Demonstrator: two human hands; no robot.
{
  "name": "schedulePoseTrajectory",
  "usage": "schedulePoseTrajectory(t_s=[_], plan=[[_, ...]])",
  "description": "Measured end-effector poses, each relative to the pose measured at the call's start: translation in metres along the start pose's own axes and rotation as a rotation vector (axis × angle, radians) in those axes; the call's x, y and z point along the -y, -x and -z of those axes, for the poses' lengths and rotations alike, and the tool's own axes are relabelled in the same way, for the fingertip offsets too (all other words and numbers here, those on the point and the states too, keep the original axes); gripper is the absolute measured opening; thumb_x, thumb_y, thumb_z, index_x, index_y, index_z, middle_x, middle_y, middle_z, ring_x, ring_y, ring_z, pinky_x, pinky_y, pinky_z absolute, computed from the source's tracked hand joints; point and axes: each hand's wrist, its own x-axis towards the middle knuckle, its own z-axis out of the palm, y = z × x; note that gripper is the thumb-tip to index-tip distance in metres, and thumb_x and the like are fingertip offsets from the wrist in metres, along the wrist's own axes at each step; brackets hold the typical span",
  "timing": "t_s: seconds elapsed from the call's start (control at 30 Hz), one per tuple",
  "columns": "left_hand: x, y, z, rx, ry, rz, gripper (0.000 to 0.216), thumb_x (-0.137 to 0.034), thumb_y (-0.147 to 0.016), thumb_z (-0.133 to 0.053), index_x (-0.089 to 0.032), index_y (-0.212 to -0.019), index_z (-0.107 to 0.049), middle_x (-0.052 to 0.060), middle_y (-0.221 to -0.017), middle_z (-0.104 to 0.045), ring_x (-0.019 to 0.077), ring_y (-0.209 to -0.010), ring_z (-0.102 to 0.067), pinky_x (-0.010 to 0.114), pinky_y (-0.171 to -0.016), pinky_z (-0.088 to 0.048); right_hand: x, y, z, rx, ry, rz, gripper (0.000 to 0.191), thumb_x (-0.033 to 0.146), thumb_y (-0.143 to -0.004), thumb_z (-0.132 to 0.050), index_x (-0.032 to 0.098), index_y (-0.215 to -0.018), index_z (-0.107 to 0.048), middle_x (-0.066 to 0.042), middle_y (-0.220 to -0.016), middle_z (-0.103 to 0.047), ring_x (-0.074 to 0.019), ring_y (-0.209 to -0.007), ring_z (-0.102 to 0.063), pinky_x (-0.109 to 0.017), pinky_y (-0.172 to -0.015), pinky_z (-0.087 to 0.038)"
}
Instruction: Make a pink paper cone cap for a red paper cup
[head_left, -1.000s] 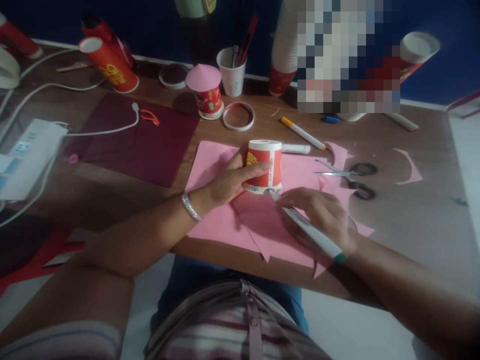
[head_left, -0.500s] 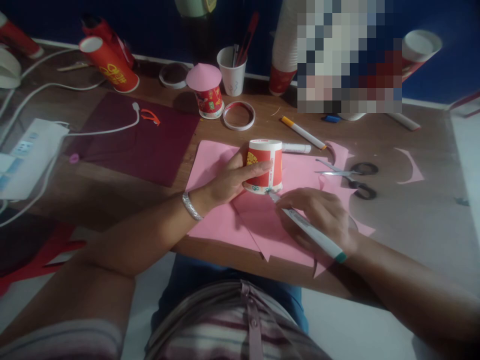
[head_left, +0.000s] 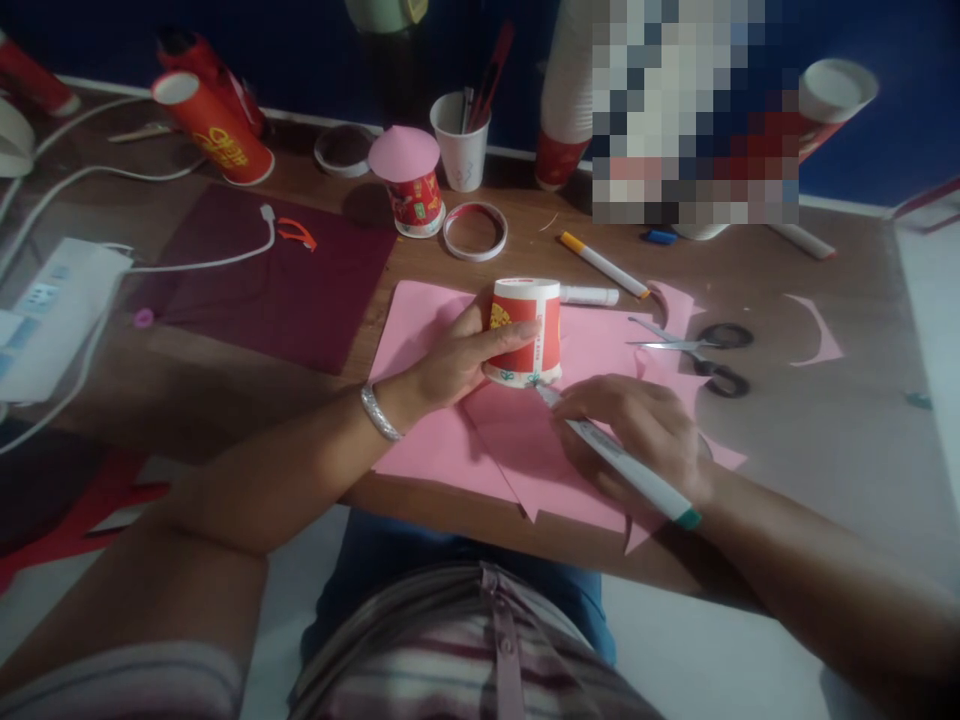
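Observation:
My left hand (head_left: 469, 352) grips a red paper cup (head_left: 523, 330) from its left side, thumb across the front. The cup is upside down, base up, and small green marks show along its white rim. In my right hand (head_left: 637, 430) is a white marker with a green end (head_left: 630, 470), its tip at the lower edge of the cup. Whether the tip touches the rim is hard to tell. Both hands are over sheets of pink paper (head_left: 420, 430). Black-handled scissors (head_left: 705, 345) lie to the right of the paper.
Behind the hands stand a red cup with a pink cone top (head_left: 416, 195), a white cup of pens (head_left: 461, 145) and a tape roll (head_left: 475, 232). An orange-capped marker (head_left: 604, 265) lies nearby. Dark red paper (head_left: 277, 290) and a white power strip (head_left: 64, 315) are at left.
The view has shifted very slightly. Both hands keep their hold on the cup and the marker, and the marker tip stays at the cup's rim.

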Motion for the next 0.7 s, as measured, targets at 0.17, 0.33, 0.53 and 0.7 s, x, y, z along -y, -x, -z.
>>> schedulePoseTrajectory(t_s=[0.17, 0.33, 0.53, 0.7], plan=[[0.0005, -0.0004, 0.0004, 0.010, -0.003, -0.018, 0.047, -0.043, -0.083, -0.082, -0.020, -0.116, -0.058, 0.007, -0.109, -0.075, 0.0245, -0.101, -0.076, 0.037, -0.085, -0.060, -0.0009, 0.0028, -0.0007, -0.055, -0.015, -0.038, 0.022, 0.007, -0.092, -0.068, 0.023, -0.105, -0.061, -0.001, -0.082, -0.077, -0.0176, -0.071, -0.076, -0.029, -0.064, -0.064], [-0.0011, 0.0002, -0.0007, 0.003, -0.016, -0.009, 0.045, -0.042, -0.084, -0.081, -0.019, -0.114, -0.059, 0.006, -0.104, -0.075, 0.0239, -0.098, -0.076, 0.036, -0.083, -0.060, -0.0029, 0.0043, -0.0016, -0.050, 0.002, -0.042, 0.025, 0.006, -0.091, -0.070, 0.023, -0.106, -0.062, -0.001, -0.082, -0.076, -0.0179, -0.073, -0.076, -0.029, -0.065, -0.064], [-0.0013, 0.0003, -0.0009, 0.014, -0.006, 0.002, 0.048, -0.043, -0.083, -0.082, -0.019, -0.116, -0.058, 0.006, -0.105, -0.075, 0.0226, -0.095, -0.075, 0.035, -0.082, -0.060, -0.0047, 0.0032, -0.0005, -0.020, 0.004, -0.025, 0.024, 0.005, -0.091, -0.067, 0.022, -0.108, -0.061, -0.001, -0.085, -0.077, -0.0167, -0.075, -0.077, -0.027, -0.065, -0.062], [-0.0010, 0.0004, -0.0002, 0.016, -0.024, 0.003, 0.048, -0.044, -0.083, -0.082, -0.019, -0.116, -0.058, 0.007, -0.106, -0.075, 0.0237, -0.097, -0.075, 0.036, -0.082, -0.059, -0.0066, 0.0042, -0.0017, -0.014, -0.001, -0.007, 0.024, 0.003, -0.091, -0.067, 0.020, -0.108, -0.062, -0.002, -0.086, -0.077, -0.0163, -0.075, -0.077, -0.026, -0.067, -0.062]])
